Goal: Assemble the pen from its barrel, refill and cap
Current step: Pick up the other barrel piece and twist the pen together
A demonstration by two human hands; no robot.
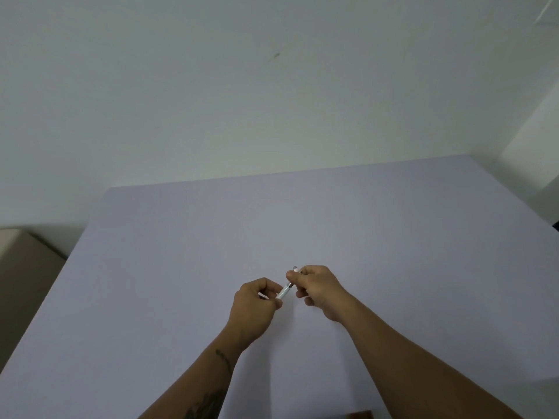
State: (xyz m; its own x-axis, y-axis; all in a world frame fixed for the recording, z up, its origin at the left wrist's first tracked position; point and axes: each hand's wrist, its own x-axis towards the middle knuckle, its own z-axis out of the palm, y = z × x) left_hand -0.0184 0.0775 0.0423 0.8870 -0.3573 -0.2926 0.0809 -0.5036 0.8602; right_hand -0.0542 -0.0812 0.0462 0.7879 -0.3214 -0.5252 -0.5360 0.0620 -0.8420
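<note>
A slim white pen with a dark metal section runs diagonally between my two hands, held just above the lavender table. My left hand pinches its lower white barrel end between thumb and fingers. My right hand closes around the upper end, where a small pale tip pokes out past the fingers. Fingers hide both ends, so I cannot tell barrel from cap there, and no refill shows separately.
The table's far edge meets a plain white wall. A beige box stands off the table's left side. A brown object peeks in at the bottom edge near my right forearm.
</note>
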